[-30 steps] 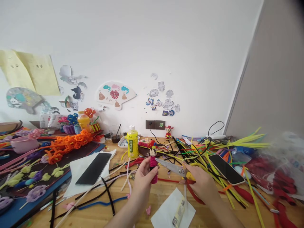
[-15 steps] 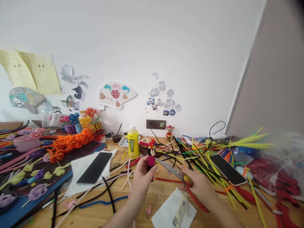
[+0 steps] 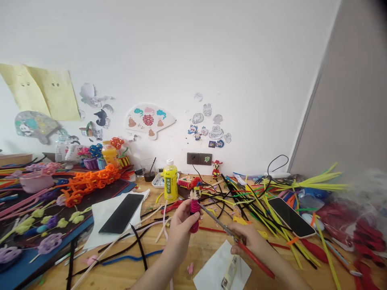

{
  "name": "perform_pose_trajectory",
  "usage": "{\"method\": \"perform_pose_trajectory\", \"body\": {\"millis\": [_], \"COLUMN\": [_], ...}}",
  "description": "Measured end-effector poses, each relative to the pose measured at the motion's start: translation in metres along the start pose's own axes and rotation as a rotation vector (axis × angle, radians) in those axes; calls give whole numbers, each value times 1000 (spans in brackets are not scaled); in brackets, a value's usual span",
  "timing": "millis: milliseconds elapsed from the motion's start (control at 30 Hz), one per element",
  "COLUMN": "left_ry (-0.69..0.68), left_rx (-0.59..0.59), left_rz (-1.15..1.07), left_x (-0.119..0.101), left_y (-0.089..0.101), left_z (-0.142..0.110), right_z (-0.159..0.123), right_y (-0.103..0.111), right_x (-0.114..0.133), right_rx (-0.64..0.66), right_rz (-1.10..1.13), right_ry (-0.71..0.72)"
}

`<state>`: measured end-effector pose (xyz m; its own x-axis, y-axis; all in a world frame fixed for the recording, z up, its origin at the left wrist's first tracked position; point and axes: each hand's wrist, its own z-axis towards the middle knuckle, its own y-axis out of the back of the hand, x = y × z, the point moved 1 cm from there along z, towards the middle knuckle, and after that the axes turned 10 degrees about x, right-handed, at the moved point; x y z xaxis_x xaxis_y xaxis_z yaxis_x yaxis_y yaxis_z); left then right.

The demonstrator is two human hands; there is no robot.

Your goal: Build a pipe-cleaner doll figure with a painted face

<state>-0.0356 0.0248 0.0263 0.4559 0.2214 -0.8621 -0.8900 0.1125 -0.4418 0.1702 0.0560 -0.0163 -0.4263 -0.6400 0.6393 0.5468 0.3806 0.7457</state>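
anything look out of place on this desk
A smartphone lies screen-up on the tangle of loose pipe cleaners at the right, which looks odd: it's resting tilted among craft stems, where it could easily get scratched or slide.

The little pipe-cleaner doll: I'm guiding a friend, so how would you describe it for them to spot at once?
On the wooden desk, right of the yellow bottle, the person's left hand grips a small pipe-cleaner doll upright. Its body is wrapped in magenta. Unlike the small red figure by the wall socket, it is in a hand, with scissors pointing at it.
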Motion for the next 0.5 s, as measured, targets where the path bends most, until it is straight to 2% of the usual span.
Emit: {"method": "perform_pose_trajectory", "body": {"millis": [233,500], "left_ry": [20,56], "left_rx": [52,116], "left_rz": [-34,-84], "left_x": [-5,-5], "left_y": [-3,-5], "left_z": [-1,-3], "right_z": [-1,-3], "right_y": [3,4], "right_x": [6,3], "right_rx": [81,79], "right_rz": [110,139], "right_ry": [58,66]}}
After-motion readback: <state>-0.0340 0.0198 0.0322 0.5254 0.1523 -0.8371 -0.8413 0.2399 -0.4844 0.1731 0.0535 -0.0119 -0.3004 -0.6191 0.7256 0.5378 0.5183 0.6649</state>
